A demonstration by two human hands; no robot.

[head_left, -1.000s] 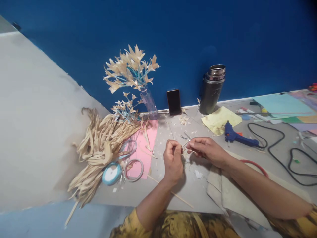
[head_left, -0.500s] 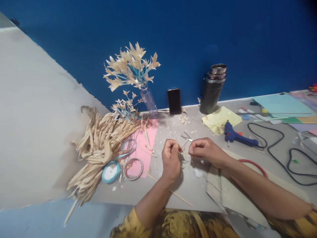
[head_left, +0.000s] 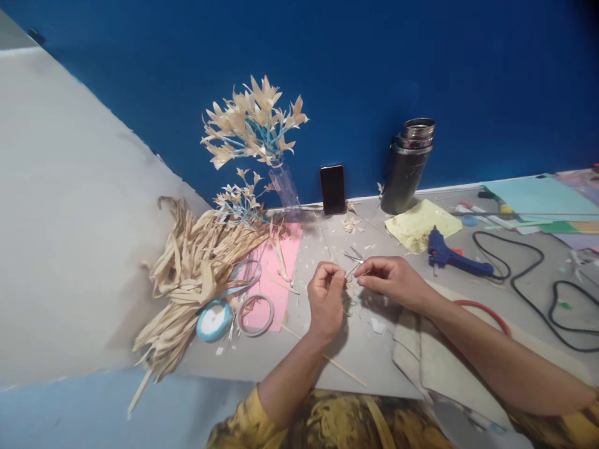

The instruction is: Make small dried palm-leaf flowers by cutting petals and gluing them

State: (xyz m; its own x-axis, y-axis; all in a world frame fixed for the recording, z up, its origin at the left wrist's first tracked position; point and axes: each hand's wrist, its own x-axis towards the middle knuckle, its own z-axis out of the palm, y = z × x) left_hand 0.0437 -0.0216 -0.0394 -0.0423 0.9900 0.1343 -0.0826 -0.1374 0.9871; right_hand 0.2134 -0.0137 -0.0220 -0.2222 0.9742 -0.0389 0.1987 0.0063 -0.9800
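Observation:
My left hand [head_left: 326, 302] is closed in a pinch on a thin straw-coloured stem [head_left: 352, 270], whose end sticks out beyond the fingertips. Just to the right, my right hand [head_left: 395, 282] is curled with thumb and forefinger close together; whatever lies between them is too small to make out. The two hands are a short gap apart, low over the table. Scissors [head_left: 357, 257] with thin blades lie right behind the fingertips, partly covered. Small pale scraps [head_left: 378, 325] are scattered around the hands.
Dried corn husks [head_left: 187, 280], a ribbon spool [head_left: 214, 320] and a tape roll [head_left: 255, 315] lie left. Husk flowers [head_left: 255, 121] stand in a clear bottle [head_left: 285, 190]. A phone [head_left: 332, 190] and a flask [head_left: 407, 168] are at the back; a glue gun [head_left: 456, 254] with cord lies right.
My right thumb and forefinger have parted slightly, and the right fingertips sit a little closer to the stem. The left hand keeps its pinch. The whole view has shifted slightly.

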